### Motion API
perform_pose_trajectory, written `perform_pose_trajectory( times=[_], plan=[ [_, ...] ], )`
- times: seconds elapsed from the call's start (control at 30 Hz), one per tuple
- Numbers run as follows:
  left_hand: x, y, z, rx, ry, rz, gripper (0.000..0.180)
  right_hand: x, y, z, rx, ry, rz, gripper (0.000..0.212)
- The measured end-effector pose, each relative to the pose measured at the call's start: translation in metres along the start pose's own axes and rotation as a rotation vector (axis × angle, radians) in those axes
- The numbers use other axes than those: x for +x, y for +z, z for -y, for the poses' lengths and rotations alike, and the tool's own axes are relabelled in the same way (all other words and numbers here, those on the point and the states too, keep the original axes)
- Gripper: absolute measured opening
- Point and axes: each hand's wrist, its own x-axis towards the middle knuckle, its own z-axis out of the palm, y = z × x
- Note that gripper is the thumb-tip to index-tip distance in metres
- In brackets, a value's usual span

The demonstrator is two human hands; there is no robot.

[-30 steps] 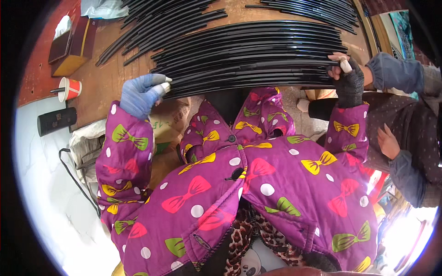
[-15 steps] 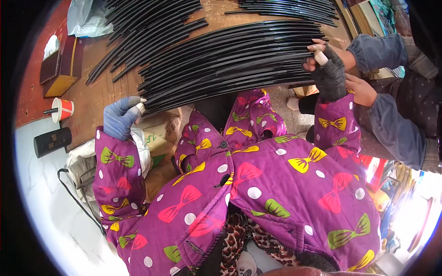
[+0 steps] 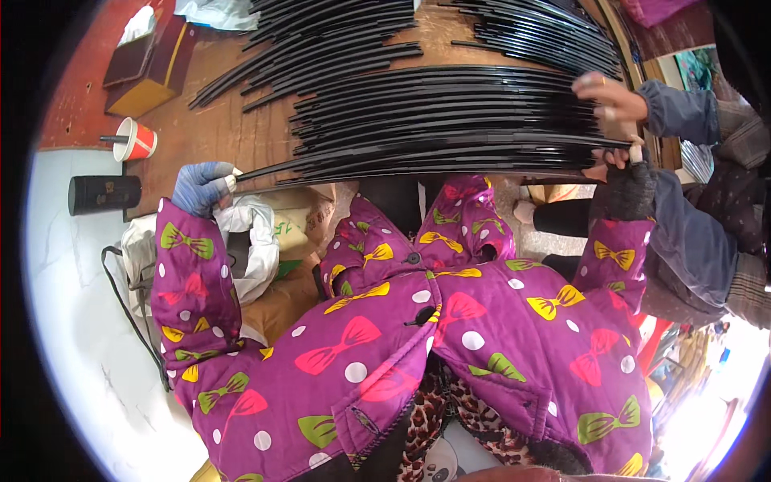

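Many long thin black rods (image 3: 434,100) lie side by side on the brown wooden table (image 3: 217,132) in front of me. My left hand (image 3: 202,186), in a blue-grey fingerless glove, pinches the left end of one black rod (image 3: 269,169) that sticks out past the others. At the far right end of that rod my right hand (image 3: 630,185), in a dark fingerless glove, is closed with thumb and fingertips together. The rod stretches between both hands along the near edge of the bunch.
Another person's hand (image 3: 609,96) is raised over the rods' right ends, and a second one is near my right fingers. More rod bunches (image 3: 321,40) lie farther back. At left are a box (image 3: 152,60), a paper cup (image 3: 135,140) and a black cylinder (image 3: 104,194).
My hands have moved apart, and one rod now projects leftward from the bunch to my left hand. The other person's upper hand has lifted and opened. The view has shifted slightly.
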Motion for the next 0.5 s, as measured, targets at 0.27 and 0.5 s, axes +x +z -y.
perform_pose_trajectory(
  times=[0.27,0.5],
  plan=[
    [-0.005,-0.013,0.01,-0.004,-0.011,-0.02,0.018,0.087,0.015,-0.012,-0.257,0.077,-0.22,0.026],
    [0.013,-0.008,-0.014,0.082,0.006,0.06,0.015,-0.046,0.142,0.004,0.746,-0.116,-1.092,0.027]
  ],
)
